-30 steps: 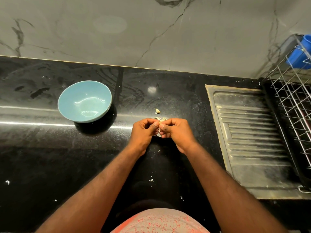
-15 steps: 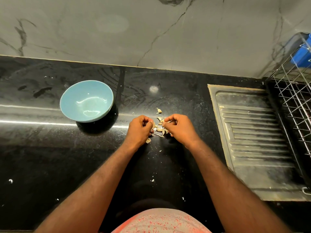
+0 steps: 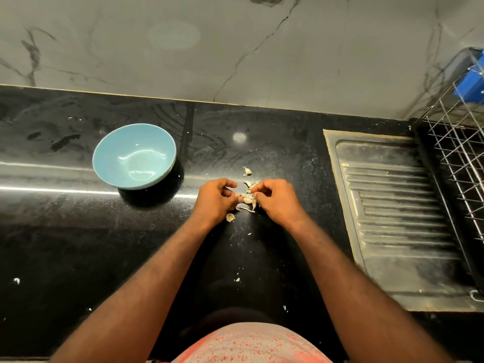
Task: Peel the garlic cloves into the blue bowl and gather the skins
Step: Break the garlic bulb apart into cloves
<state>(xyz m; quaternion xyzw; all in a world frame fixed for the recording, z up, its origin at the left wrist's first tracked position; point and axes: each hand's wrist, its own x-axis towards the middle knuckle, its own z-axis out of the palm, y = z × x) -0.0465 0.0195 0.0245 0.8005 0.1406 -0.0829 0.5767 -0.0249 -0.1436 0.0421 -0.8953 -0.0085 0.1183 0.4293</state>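
The empty blue bowl [image 3: 133,155] stands on the black counter, left of my hands. Between my hands lies a small pile of garlic pieces and skins [image 3: 248,203]. My left hand [image 3: 216,201] is curled, its thumb and fingertips closed on a small garlic piece at the pile's left edge. With its fingertips, my right hand [image 3: 279,201] pinches a pale garlic piece just above the pile. One loose skin [image 3: 230,217] lies under my left hand's edge. Another garlic piece [image 3: 247,171] sits a little farther back.
A steel sink drainboard [image 3: 392,218] is set into the counter on the right, with a wire dish rack [image 3: 461,163] and a blue container [image 3: 471,85] beyond it. Tiny skin flakes [image 3: 237,279] dot the counter near me. The marble wall runs along the back.
My hands were pressed together over the garlic and have pulled apart. Pieces and skins now lie scattered between them, and one skin has dropped by my left hand.
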